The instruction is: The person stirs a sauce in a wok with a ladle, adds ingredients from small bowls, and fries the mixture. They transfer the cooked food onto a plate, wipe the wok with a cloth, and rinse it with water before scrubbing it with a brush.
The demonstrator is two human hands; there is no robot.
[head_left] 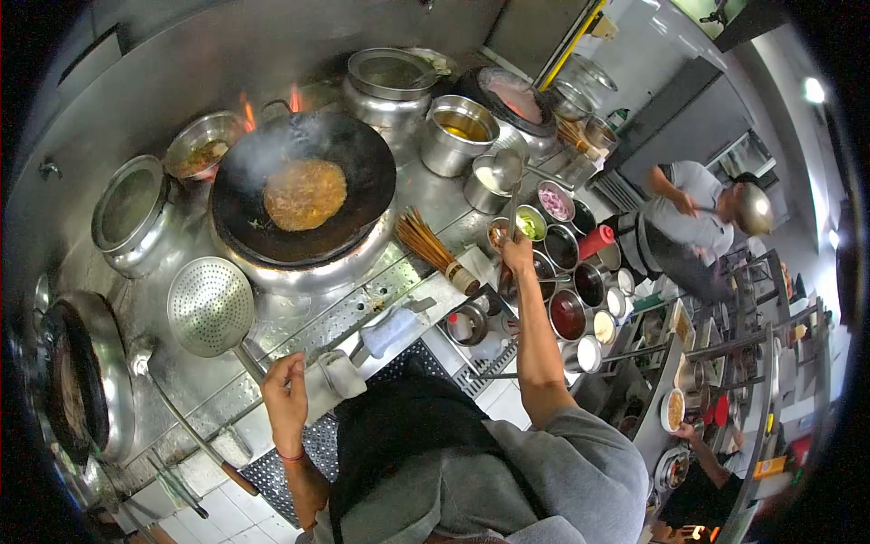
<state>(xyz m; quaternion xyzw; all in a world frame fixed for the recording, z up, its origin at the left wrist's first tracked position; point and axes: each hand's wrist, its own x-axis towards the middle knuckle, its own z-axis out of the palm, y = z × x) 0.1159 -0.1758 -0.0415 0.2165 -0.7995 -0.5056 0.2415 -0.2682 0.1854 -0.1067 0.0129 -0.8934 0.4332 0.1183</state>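
A cook's right hand grips the handle of a ladle, its bowl at a small pot among the seasoning containers toward the steel counter's right end. The left hand, loosely curled with fingers partly bent, is beside the handle of a perforated skimmer at the counter's front edge; whether they touch is unclear. Beyond both hands, toward the back edge, browned food lies in a smoking wok, left of the ladle.

wok rear: steam-blurred | flame bases: hidden | lower-right person: cut off
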